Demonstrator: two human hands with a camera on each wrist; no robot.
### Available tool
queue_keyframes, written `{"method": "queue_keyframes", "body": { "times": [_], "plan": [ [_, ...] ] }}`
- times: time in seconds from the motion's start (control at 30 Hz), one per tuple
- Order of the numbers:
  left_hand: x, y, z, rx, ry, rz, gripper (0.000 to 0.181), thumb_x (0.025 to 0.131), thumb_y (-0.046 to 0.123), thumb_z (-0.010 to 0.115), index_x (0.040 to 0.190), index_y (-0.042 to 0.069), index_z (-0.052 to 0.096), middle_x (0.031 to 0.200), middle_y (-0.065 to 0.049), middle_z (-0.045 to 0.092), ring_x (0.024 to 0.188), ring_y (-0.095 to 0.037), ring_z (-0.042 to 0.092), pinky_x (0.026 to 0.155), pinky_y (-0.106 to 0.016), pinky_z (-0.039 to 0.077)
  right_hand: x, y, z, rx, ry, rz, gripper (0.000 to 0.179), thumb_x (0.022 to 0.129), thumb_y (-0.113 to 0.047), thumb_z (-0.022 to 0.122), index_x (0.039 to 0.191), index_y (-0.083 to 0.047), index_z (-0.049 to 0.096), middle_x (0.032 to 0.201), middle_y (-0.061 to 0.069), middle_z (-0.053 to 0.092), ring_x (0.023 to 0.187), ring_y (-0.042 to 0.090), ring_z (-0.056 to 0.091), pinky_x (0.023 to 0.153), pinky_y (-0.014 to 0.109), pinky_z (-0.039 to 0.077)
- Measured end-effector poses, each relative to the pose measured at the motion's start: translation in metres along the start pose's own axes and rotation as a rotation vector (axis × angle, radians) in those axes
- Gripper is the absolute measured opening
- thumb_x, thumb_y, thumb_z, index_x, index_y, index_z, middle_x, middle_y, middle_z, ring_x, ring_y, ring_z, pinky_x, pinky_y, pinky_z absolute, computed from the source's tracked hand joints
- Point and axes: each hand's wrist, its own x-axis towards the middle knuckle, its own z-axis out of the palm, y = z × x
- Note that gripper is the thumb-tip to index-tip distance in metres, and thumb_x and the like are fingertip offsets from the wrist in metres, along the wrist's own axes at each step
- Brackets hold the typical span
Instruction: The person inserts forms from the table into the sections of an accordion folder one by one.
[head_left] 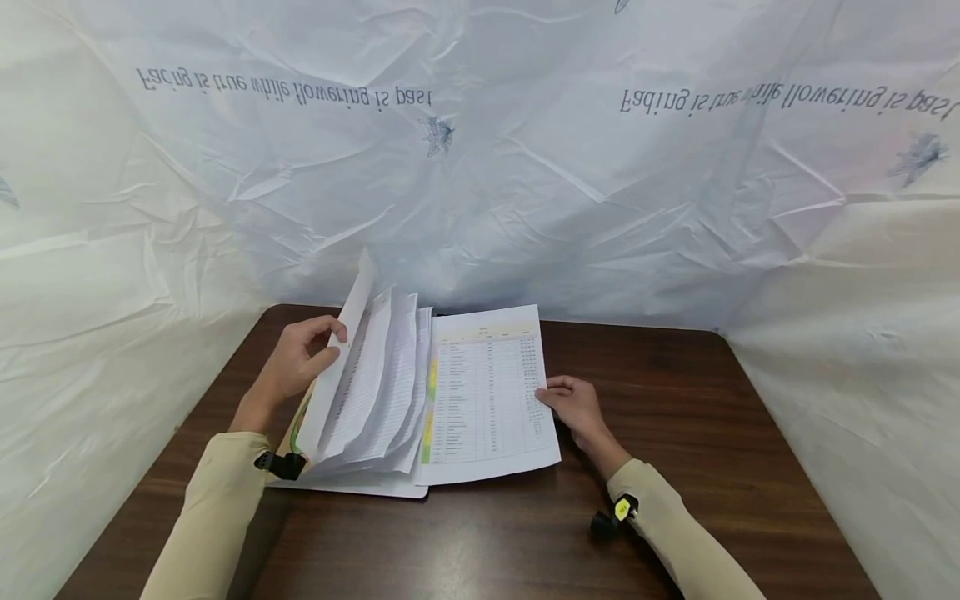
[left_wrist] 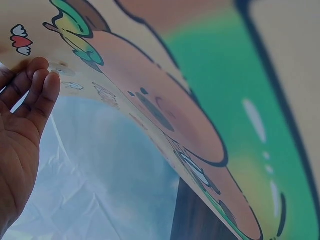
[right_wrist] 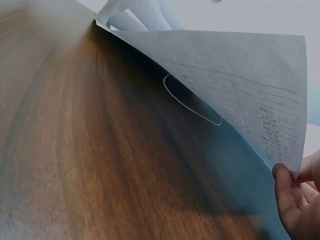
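A folder lies at the table's left half with its cover [head_left: 347, 342] raised, cartoon-printed outside [left_wrist: 165, 110] and white inside. My left hand [head_left: 296, 358] holds this cover by its edge between thumb and fingers; its curled fingers show in the left wrist view. Several loose printed sheets [head_left: 397, 375] fan upward beside the cover. At the right, a printed sheet [head_left: 487, 400] with a table and a yellow-green strip sticks out past the folder. My right hand [head_left: 577, 408] pinches its right edge, and in the right wrist view the sheet [right_wrist: 240, 95] is lifted above the table.
Dark wood table [head_left: 675, 433] extends to the right and in front. White plastic sheeting [head_left: 480, 208] with printed lettering hangs behind and at both sides. Each wrist carries a strapped black camera.
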Motion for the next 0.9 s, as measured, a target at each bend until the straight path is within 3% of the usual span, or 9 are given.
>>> {"method": "queue_keyframes", "body": {
  "times": [0.27, 0.63, 0.8, 0.9],
  "plan": [
    [-0.001, -0.002, -0.001, -0.024, -0.005, 0.012, 0.019, 0.084, -0.006, 0.056, 0.097, 0.005, 0.065, 0.086, -0.002, 0.060, 0.069, -0.011, 0.054, 0.060, -0.022, 0.044, -0.001, -0.001, 0.000, -0.005, 0.050, -0.022, 0.027, 0.091, -0.011, 0.074, 0.113, 0.003, 0.069, 0.101, 0.018, 0.074, 0.079, 0.017, 0.070, 0.068, 0.027, 0.054],
    [-0.001, 0.000, -0.002, -0.021, -0.004, 0.003, 0.019, 0.084, -0.006, 0.056, 0.096, 0.005, 0.065, 0.088, -0.005, 0.063, 0.068, -0.011, 0.055, 0.059, -0.022, 0.045, -0.005, -0.002, -0.003, -0.003, 0.023, -0.066, 0.025, 0.089, -0.010, 0.075, 0.110, 0.004, 0.070, 0.094, 0.015, 0.075, 0.074, 0.016, 0.069, 0.065, 0.026, 0.053],
    [0.001, 0.009, -0.002, -0.006, 0.004, 0.000, 0.018, 0.083, -0.010, 0.055, 0.094, 0.001, 0.063, 0.086, -0.006, 0.061, 0.067, -0.007, 0.053, 0.058, -0.022, 0.044, -0.006, -0.003, 0.000, 0.011, 0.040, -0.079, 0.025, 0.088, -0.010, 0.076, 0.109, 0.003, 0.071, 0.094, 0.016, 0.075, 0.075, 0.016, 0.070, 0.066, 0.026, 0.054],
    [0.004, 0.024, -0.003, -0.009, 0.002, 0.004, 0.016, 0.081, -0.012, 0.053, 0.092, -0.004, 0.062, 0.083, -0.007, 0.059, 0.067, -0.005, 0.051, 0.058, -0.021, 0.042, -0.008, -0.005, 0.001, 0.013, 0.052, -0.078, 0.025, 0.088, -0.011, 0.076, 0.108, 0.003, 0.071, 0.094, 0.016, 0.075, 0.075, 0.016, 0.070, 0.066, 0.027, 0.054]
  ]
}}
